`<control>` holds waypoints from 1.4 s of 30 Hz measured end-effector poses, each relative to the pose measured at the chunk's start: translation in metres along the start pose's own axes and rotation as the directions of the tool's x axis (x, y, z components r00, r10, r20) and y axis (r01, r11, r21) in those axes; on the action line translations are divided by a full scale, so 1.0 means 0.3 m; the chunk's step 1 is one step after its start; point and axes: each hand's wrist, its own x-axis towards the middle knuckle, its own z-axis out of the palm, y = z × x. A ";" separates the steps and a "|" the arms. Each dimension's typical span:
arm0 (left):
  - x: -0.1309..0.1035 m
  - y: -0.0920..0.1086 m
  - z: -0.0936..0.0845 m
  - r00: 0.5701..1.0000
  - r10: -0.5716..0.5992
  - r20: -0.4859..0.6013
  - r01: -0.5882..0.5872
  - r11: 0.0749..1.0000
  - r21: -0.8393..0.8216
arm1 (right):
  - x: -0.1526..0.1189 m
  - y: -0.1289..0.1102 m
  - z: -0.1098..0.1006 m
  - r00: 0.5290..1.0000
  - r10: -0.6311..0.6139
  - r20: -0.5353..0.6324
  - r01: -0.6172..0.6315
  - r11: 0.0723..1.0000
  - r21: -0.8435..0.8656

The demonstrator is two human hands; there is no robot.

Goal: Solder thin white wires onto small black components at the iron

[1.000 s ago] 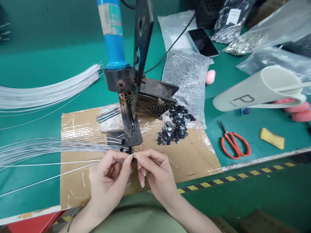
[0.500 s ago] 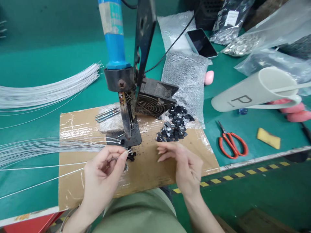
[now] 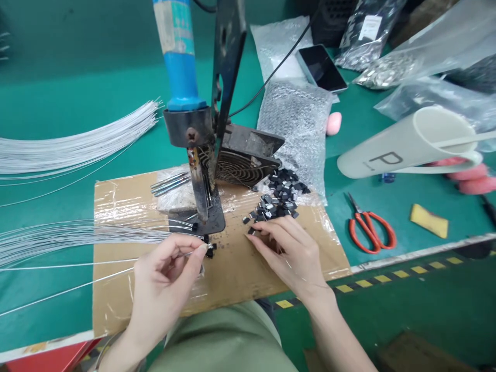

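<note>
My left hand (image 3: 168, 279) is closed in a pinch on a thin white wire (image 3: 77, 265), its end sticking out past the fingertips. My right hand (image 3: 296, 253) pinches a small black connector (image 3: 251, 231) between thumb and forefinger, just in front of a pile of the same connectors (image 3: 277, 199). Beyond my left hand stands a soldering iron (image 3: 182, 82) with a blue handle, tip pointing down in a black stand (image 3: 213, 219). Several wires with black connectors on their ends (image 3: 211, 252) lie beside my left fingertips.
A cardboard sheet (image 3: 127, 206) covers the work spot. Behind the iron is a small fan (image 3: 248, 168). A bundle of white wires (image 3: 77, 137) lies left. To the right are red-handled scissors (image 3: 372, 232), a yellow sponge (image 3: 429, 220), a white cup (image 3: 391, 147) and a phone (image 3: 321, 68).
My right hand has closed its fingers on a black connector at the near edge of the pile. My left hand has barely moved, still pinching the wire.
</note>
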 end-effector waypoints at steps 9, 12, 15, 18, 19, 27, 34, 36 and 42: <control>0.006 -0.002 -0.004 1.000 0.020 -0.004 -0.020 1.000 0.011 | -0.005 -0.022 -0.002 0.983 0.178 0.052 -0.180 0.983 0.035; 0.006 -0.004 -0.007 1.000 0.025 -0.004 -0.025 0.999 0.045 | -0.004 -0.046 -0.007 0.971 0.238 0.018 -0.238 0.964 0.120; 0.010 -0.006 -0.014 0.999 0.038 0.008 -0.038 0.995 0.088 | -0.003 -0.073 -0.006 0.932 0.363 0.021 -0.355 0.895 0.272; 0.019 -0.007 -0.022 0.998 0.051 0.028 -0.054 0.992 0.117 | 0.003 -0.106 0.002 0.863 0.503 0.057 -0.466 0.747 0.475; 0.022 -0.007 -0.025 0.997 0.064 0.044 -0.069 0.989 0.129 | 0.008 -0.118 0.005 0.846 0.529 0.059 -0.477 0.703 0.527; 0.042 -0.007 -0.045 0.994 0.088 0.061 -0.097 0.981 0.166 | 0.062 -0.199 0.039 0.823 0.551 0.138 -0.445 0.475 0.759; 0.054 -0.020 -0.061 0.995 0.049 0.083 -0.058 0.992 0.116 | 0.082 -0.234 0.071 0.814 0.528 0.243 -0.461 0.332 0.823; 0.056 -0.015 -0.060 0.994 0.047 0.104 -0.054 0.996 0.071 | 0.087 -0.241 0.076 0.808 0.519 0.280 -0.474 0.290 0.831; 0.074 -0.002 -0.067 0.962 0.076 0.263 -0.081 0.997 0.006 | 0.094 -0.256 0.086 0.802 0.484 0.350 -0.492 0.202 0.847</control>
